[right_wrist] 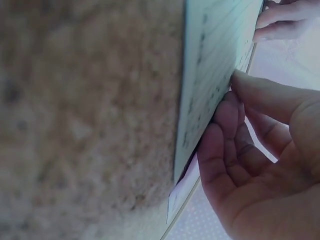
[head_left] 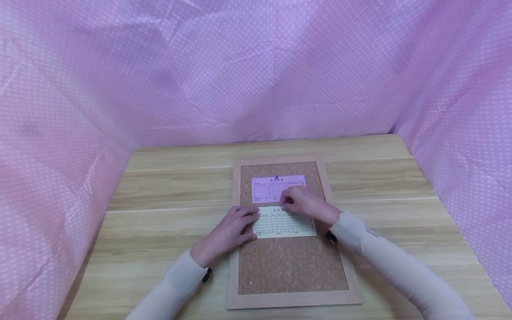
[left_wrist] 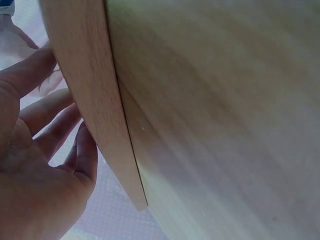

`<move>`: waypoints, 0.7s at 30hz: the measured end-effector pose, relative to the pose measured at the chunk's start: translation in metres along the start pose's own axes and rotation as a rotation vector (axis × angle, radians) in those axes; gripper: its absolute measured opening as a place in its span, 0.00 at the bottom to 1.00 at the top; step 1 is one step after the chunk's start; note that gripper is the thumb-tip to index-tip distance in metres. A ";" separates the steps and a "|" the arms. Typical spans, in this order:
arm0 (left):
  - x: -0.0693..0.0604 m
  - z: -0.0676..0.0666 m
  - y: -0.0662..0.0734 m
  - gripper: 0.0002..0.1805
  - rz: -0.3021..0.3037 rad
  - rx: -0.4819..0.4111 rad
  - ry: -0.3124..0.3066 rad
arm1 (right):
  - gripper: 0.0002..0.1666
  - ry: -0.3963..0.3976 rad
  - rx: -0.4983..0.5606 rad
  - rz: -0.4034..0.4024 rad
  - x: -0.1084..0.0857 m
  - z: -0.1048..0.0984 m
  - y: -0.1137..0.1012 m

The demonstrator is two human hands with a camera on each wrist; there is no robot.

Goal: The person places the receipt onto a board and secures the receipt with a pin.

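Note:
A pale yellow printed form slip [head_left: 280, 226] lies on the cork board [head_left: 292, 266]. My left hand [head_left: 230, 229] rests its spread fingertips on the slip's left edge; in the left wrist view its fingers [left_wrist: 47, 112] show beyond the wooden frame. At the middle of the slip's top edge, my right hand [head_left: 306, 202] pinches with thumb and forefinger; whatever is between those fingertips is hidden. The other fingers [right_wrist: 212, 155] of that hand curl against the paper in the right wrist view. Above is a purple form slip [head_left: 266, 190] with a purple push pin [head_left: 276, 178] at its top middle.
A light wooden frame [head_left: 296, 300] borders the cork board, which lies on a wood-grain table [head_left: 168, 191]. Pink dotted cloth [head_left: 256, 80] hangs behind the table and on both sides. Bare cork shows below the yellow slip.

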State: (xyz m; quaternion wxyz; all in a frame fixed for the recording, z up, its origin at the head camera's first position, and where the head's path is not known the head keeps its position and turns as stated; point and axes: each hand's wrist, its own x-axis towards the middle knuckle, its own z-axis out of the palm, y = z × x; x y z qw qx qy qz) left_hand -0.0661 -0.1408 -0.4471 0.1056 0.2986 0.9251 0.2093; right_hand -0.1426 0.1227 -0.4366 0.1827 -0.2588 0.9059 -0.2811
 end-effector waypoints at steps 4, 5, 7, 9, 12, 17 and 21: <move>0.002 0.000 -0.001 0.31 -0.011 0.002 -0.003 | 0.06 0.018 0.004 -0.039 -0.004 -0.003 0.002; 0.002 0.000 -0.001 0.31 -0.015 0.004 -0.003 | 0.07 0.021 0.008 -0.044 -0.005 -0.004 0.003; 0.002 -0.001 -0.001 0.31 -0.024 0.009 -0.005 | 0.09 0.028 0.021 -0.045 -0.008 -0.005 0.004; 0.001 -0.001 -0.002 0.31 -0.027 0.015 -0.003 | 0.10 0.041 0.036 -0.046 -0.013 -0.007 0.005; -0.002 -0.002 -0.003 0.30 -0.018 0.003 0.008 | 0.10 0.086 0.050 -0.047 -0.021 -0.009 0.009; -0.008 -0.006 -0.003 0.29 -0.006 -0.041 0.048 | 0.13 0.197 0.062 -0.044 -0.035 -0.015 0.014; -0.012 -0.012 -0.003 0.30 -0.036 -0.054 0.094 | 0.17 0.264 0.110 -0.029 -0.047 -0.023 0.016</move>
